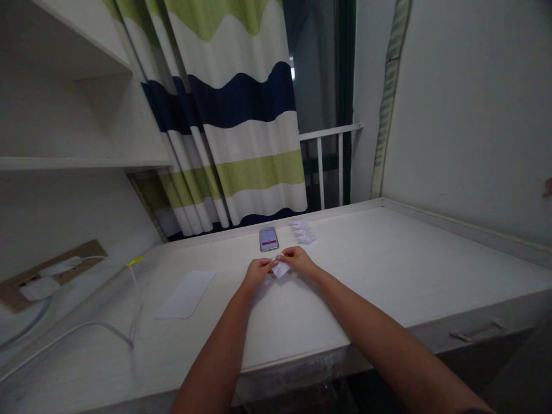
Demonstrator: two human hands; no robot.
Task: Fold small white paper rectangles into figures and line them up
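Left hand (259, 272) and right hand (299, 260) — fingers of both pinching a small white paper (281, 269), just on the near side of the phone (269, 239). Forearms (228, 339) extended, converging — both crossing the front edge of the bench (409, 253). White paper pieces (303, 232) right of the phone; flat sheet (186, 295) left and nearer. Striped curtain (259, 135) hangs beyond the phone.

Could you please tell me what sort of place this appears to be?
It looks like a room in a home or dormitory, perhaps a study corner, though I cannot be sure: there is a white desk, a wavy-striped curtain behind it, and a shelf at the left.
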